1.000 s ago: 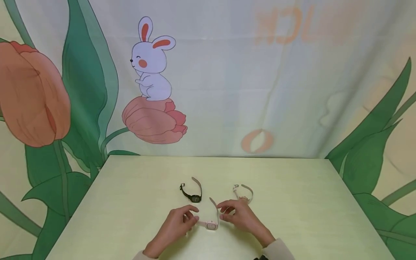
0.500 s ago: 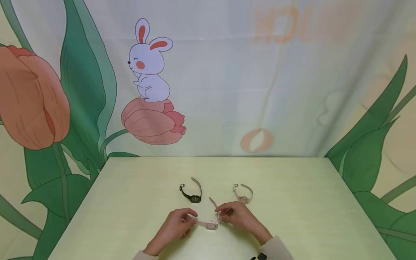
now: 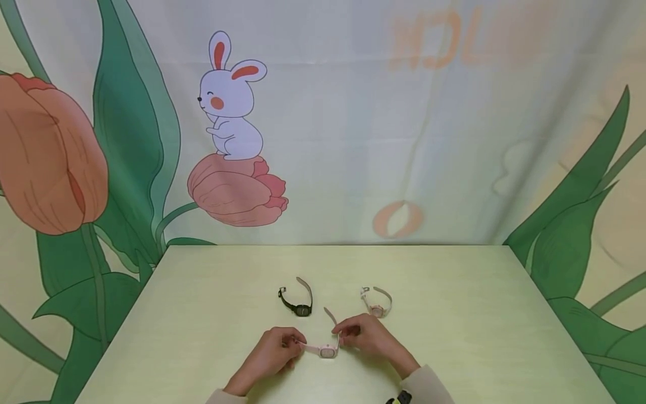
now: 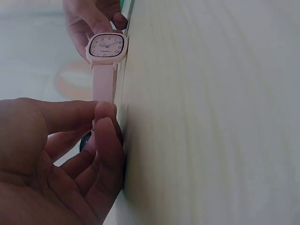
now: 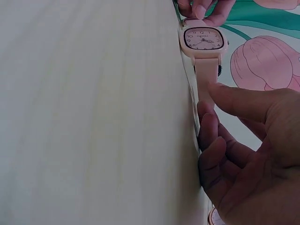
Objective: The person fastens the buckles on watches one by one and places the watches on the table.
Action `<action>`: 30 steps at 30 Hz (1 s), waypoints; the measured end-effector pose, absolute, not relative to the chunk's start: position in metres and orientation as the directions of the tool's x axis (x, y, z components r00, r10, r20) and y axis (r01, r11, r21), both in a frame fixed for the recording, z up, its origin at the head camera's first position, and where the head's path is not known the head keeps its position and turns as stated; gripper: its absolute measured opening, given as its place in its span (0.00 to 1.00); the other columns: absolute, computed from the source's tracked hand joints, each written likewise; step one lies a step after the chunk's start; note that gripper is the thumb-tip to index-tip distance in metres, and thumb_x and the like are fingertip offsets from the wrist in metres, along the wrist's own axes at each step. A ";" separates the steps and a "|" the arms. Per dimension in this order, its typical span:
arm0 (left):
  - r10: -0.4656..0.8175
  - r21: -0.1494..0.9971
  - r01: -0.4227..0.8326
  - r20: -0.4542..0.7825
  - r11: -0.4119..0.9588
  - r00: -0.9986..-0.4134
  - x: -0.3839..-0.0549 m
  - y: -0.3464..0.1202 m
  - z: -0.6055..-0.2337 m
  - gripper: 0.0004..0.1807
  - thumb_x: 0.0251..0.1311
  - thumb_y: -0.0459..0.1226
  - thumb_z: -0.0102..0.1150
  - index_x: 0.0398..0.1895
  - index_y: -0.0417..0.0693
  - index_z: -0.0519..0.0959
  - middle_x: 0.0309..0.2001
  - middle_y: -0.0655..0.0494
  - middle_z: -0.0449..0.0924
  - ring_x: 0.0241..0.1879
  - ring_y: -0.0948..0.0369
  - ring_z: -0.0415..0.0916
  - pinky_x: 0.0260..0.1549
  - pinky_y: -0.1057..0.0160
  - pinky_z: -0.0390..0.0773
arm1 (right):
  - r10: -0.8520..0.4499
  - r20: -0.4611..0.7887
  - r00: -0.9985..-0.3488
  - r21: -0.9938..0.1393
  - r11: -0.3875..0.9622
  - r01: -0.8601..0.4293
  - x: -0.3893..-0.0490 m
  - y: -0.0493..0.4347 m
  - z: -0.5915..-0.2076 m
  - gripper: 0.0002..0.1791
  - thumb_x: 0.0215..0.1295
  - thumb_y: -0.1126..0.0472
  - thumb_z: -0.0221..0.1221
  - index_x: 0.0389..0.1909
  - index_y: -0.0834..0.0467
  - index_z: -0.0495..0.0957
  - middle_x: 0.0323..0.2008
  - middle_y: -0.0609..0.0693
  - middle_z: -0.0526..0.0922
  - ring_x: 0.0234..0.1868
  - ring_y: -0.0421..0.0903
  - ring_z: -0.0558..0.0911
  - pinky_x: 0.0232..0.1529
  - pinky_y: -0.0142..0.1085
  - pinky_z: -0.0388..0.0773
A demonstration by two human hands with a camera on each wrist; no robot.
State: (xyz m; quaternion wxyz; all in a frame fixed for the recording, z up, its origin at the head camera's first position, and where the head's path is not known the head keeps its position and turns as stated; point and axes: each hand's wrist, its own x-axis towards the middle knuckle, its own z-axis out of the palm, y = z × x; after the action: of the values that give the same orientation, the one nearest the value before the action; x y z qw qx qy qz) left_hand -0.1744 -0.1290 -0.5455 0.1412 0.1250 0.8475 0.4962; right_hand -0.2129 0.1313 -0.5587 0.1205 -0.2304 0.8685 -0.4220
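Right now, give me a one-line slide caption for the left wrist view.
Left hand and right hand each pinch a strap end of the pink square-faced watch beside the pale table.

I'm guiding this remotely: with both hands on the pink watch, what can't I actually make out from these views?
- Pink watch buckle end: hidden in every view by the left hand.
- Black watch: too small in the head view to read; only a dark sliver behind the left fingers in the left wrist view.
- Pale watch: its dial is too small in the head view; cut off by the bottom edge in the right wrist view, behind the right hand.
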 end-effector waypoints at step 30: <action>0.248 0.941 0.119 0.040 0.316 -0.968 -0.176 -0.125 -0.530 0.04 0.66 0.30 0.58 0.40 0.38 0.80 0.37 0.38 0.84 0.37 0.52 0.84 0.34 0.63 0.85 | -0.442 0.071 -0.894 -0.871 0.409 -0.271 -0.206 0.138 -0.548 0.05 0.63 0.65 0.64 0.38 0.60 0.85 0.36 0.55 0.88 0.31 0.47 0.84 0.27 0.35 0.83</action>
State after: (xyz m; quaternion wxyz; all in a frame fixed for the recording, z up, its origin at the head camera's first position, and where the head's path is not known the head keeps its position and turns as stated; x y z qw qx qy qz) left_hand -0.1762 -0.1254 -0.5296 0.0560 0.1135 0.8092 0.5737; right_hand -0.2062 0.1379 -0.5483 0.0856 -0.2136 0.8349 -0.4999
